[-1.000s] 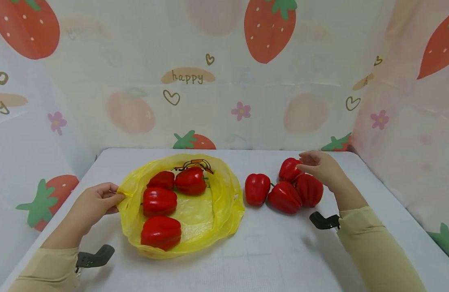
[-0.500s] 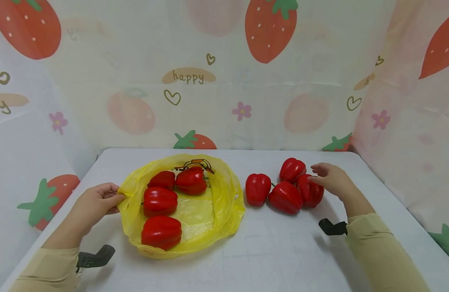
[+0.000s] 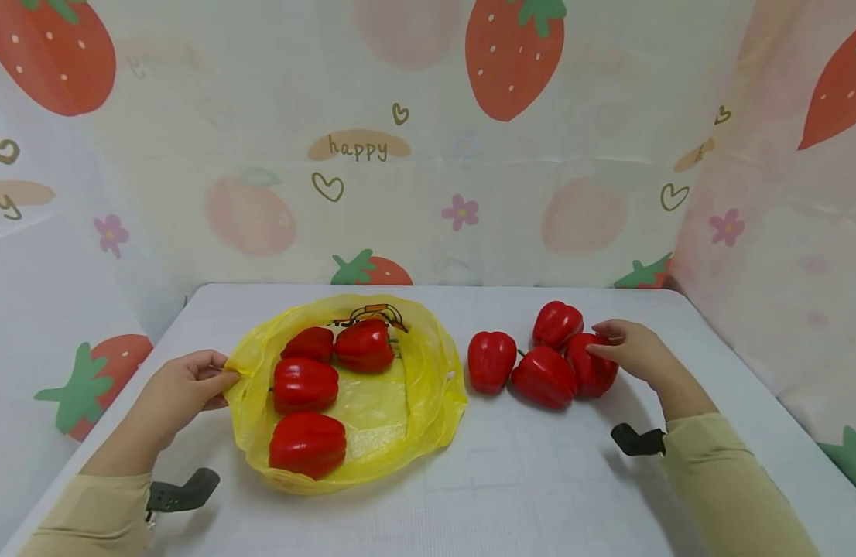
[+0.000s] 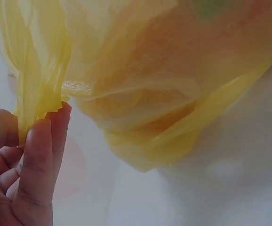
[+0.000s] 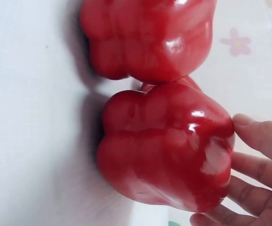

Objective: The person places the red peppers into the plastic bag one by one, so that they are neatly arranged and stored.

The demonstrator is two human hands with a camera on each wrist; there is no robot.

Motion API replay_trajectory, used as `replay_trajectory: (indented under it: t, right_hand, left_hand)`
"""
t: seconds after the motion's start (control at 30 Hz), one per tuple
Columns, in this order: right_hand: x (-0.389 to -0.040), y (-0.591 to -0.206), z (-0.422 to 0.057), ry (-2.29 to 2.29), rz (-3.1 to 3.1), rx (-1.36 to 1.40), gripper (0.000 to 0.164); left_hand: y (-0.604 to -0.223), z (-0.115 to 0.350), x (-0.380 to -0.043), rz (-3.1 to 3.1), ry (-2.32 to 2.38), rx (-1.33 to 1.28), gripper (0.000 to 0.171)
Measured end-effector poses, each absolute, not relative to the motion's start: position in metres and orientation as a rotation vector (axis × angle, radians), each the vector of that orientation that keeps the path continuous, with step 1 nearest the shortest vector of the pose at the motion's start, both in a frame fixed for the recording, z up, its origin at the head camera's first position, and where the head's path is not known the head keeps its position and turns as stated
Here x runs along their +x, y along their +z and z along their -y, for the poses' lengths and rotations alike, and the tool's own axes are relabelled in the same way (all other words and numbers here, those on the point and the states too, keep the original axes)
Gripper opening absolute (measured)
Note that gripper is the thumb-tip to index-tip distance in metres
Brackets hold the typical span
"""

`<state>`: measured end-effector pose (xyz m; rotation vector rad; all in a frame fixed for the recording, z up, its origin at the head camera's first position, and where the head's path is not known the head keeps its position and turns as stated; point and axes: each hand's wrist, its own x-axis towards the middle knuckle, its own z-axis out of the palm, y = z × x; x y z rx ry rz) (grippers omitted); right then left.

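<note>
A yellow plastic bag [image 3: 372,464] lies spread with its mouth wide, several red bell peppers [image 3: 306,384] inside it. My left hand [image 3: 187,383] pinches the left side of its rim between thumb and fingers; the left wrist view shows the thin film [image 4: 32,94] bunched at the fingertips. To the right, my right hand [image 3: 633,348] has its thumb and fingers around the upper right end of a red bell pepper [image 3: 590,367]. Close up, that bell pepper [image 5: 166,150] rests on the table, and parts of the fingers are hidden behind it.
Other red bell peppers stand close by: one at the back [image 3: 556,324], one in front [image 3: 543,377] and one nearer the bag [image 3: 491,362]. The white table [image 3: 511,495] is backed by a strawberry-print cloth [image 3: 428,224].
My right hand has drawn back from the rear bell pepper, come down to the right, and closed in on the rightmost one. The left hand keeps its pinch on the bag.
</note>
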<state>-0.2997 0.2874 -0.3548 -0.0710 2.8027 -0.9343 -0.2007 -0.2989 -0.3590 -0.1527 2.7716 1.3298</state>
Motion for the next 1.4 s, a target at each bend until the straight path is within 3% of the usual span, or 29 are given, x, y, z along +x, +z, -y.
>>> replay_trajectory:
  t: [1.03,1.4]
  right_hand:
    - [-0.28,-0.352,-0.322,-0.842,-2.777,-0.02,0.066]
    - [-0.276,-0.359,-0.331,-0.961,-2.721,-0.108,0.077]
  left_hand:
    - [-0.361,0.3,-0.2,-2.768,1.325,-0.154,0.043]
    - [-0.36,0.301,-0.201,-2.771,1.32,-0.146,0.042]
